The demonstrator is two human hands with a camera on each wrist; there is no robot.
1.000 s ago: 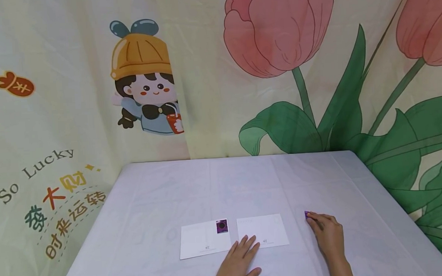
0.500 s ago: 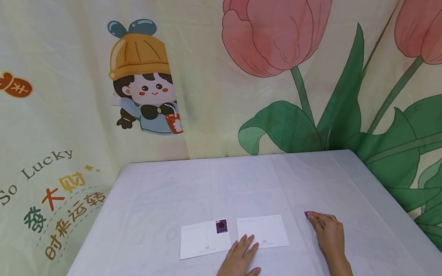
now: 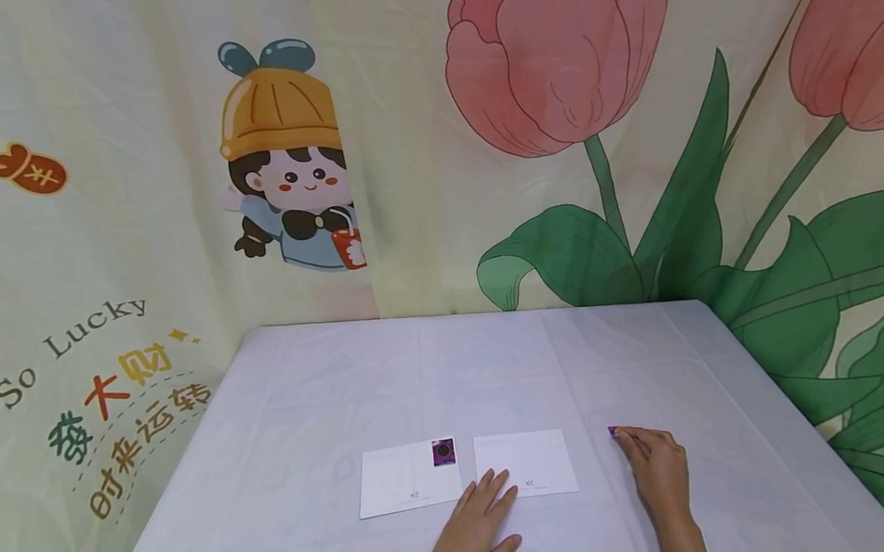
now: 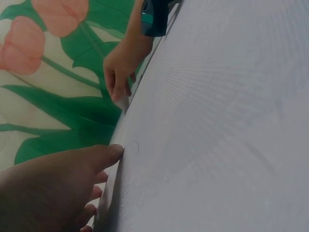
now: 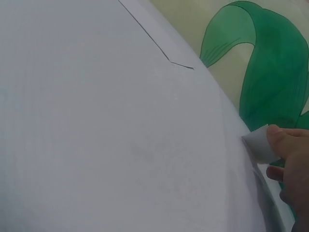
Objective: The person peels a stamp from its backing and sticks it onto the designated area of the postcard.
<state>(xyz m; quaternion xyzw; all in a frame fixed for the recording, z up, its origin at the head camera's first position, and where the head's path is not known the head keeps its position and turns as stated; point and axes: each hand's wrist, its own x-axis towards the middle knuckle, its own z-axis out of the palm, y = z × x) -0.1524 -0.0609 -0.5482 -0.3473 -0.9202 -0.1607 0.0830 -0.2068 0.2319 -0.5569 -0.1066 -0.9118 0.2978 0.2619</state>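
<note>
Between thumb and fingers my right hand [image 3: 658, 469] pinches a purple postage stamp [image 3: 612, 431], mostly hidden behind the fingers in the head view. The right wrist view shows the stamp's pale side [image 5: 259, 145], with a toothed edge. My left hand [image 3: 473, 520] lies with fingers spread, fingertips on the lower left corner of a white postcard [image 3: 527, 459]. Left of it lies another white postcard [image 3: 396, 483], bearing a purple stamp with a dark disc [image 3: 444, 452] in its upper right corner.
A white cloth covers the table [image 3: 485, 374]. Behind it hangs a curtain [image 3: 405, 144] printed with tulips and a cartoon figure. A dark wrist device [image 4: 154, 18] sits on my right wrist in the left wrist view.
The stamp in my right hand has tipped slightly, so its visible corner sits a little lower. My left hand and both postcards stay in place.
</note>
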